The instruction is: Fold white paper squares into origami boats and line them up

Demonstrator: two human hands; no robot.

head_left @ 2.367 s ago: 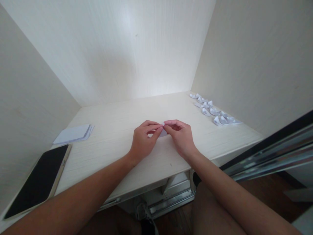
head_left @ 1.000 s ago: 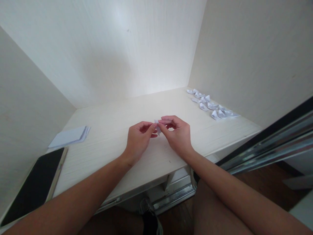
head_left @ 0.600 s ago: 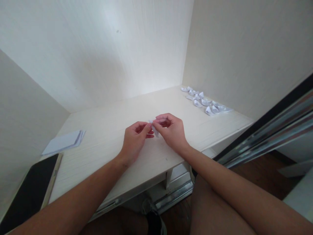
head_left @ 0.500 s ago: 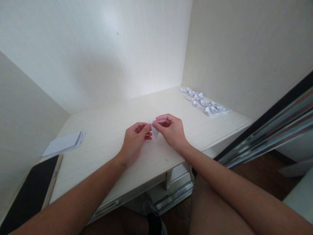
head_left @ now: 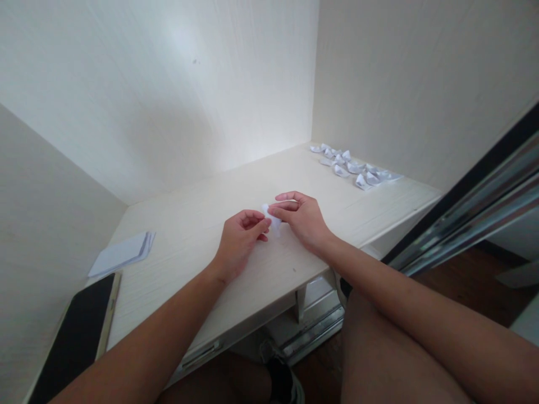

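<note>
A small folded piece of white paper (head_left: 272,217) is pinched between the fingertips of both hands just above the pale wooden desk (head_left: 202,224). My left hand (head_left: 241,241) curls its fingers in against the paper's left side. My right hand (head_left: 301,219) grips the paper's right side with thumb and forefinger. Most of the paper is hidden by the fingers.
A row of several small folded white paper pieces (head_left: 353,167) lies along the right wall. A stack of white paper sheets (head_left: 122,253) lies at the left, with a dark-screened tablet (head_left: 78,336) nearer me. Walls enclose the desk on three sides. A metal rail (head_left: 463,224) runs at the right.
The paper piece has been lifted from flat on the desk and turned between the fingertips of both hands. The camera view has swung slightly right; the hands stay mid-desk.
</note>
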